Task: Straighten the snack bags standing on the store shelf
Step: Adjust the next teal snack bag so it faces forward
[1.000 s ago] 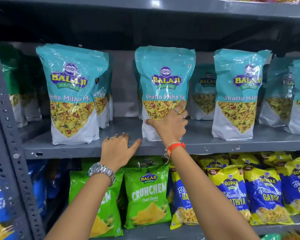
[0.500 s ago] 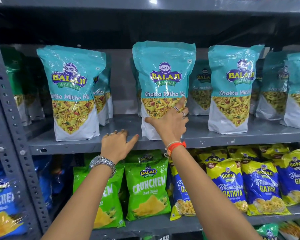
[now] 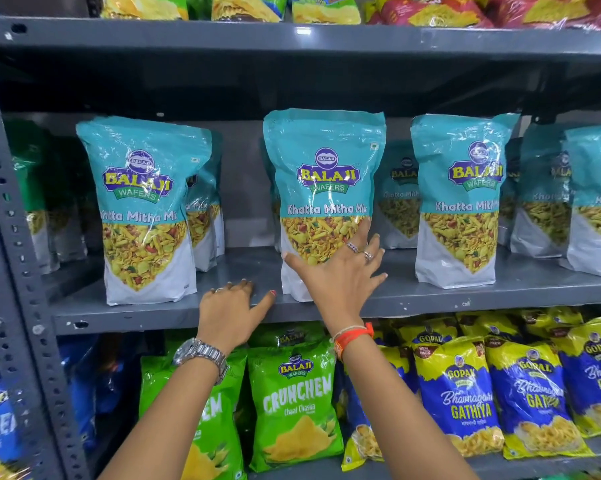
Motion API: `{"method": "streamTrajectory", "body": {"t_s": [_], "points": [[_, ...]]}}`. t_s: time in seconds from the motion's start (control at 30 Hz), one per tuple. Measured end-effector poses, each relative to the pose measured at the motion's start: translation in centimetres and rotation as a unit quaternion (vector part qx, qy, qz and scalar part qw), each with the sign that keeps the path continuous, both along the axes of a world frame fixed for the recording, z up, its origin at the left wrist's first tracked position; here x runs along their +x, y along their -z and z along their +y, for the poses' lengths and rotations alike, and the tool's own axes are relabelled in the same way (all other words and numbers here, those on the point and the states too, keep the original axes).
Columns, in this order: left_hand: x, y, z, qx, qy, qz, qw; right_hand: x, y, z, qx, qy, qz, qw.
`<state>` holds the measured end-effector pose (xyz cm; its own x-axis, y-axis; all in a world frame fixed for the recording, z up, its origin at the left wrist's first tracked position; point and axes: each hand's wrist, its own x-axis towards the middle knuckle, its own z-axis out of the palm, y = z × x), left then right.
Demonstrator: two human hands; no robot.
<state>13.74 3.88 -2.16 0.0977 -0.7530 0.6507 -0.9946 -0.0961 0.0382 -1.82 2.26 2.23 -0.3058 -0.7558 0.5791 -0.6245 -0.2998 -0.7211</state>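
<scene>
Three teal Balaji Khatta Mitha Mix bags stand upright along the front of the grey middle shelf [image 3: 430,301]: a left bag [image 3: 143,202], a middle bag [image 3: 323,168] and a right bag [image 3: 458,188]. My right hand [image 3: 337,275] lies flat against the lower front of the middle bag, fingers spread, thumb on its left side. My left hand [image 3: 229,313] rests palm down on the shelf's front edge, just left of the middle bag, holding nothing. More teal bags stand behind and further right [image 3: 596,202].
A perforated grey upright post [image 3: 11,271] runs down the left. Below hang green Crunchem bags [image 3: 292,403] and blue-yellow Gopal bags [image 3: 465,396]. Yellow, green and red bags [image 3: 326,8] sit on the top shelf. Gaps of bare shelf lie between the front bags.
My right hand's fingers have spread apart from their curl around the middle bag's lower edge. The left hand stays on the shelf edge. The top shelf has come into view.
</scene>
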Motion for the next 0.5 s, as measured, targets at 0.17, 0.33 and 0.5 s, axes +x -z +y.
{"method": "streamTrajectory", "body": {"t_s": [0.17,0.33,0.5], "points": [[0.0,0.0,0.1,-0.008,-0.003,-0.005,1.000,0.3,0.2,-0.2,0.023,0.001,0.017,1.000],[0.0,0.1,0.0,-0.012,-0.008,-0.006,1.000,0.6,0.6,-1.1,0.014,0.011,0.008,1.000],[0.1,0.3,-0.1,-0.010,-0.009,-0.009,1.000,0.9,0.6,-2.0,0.008,0.008,0.007,1.000]]}}
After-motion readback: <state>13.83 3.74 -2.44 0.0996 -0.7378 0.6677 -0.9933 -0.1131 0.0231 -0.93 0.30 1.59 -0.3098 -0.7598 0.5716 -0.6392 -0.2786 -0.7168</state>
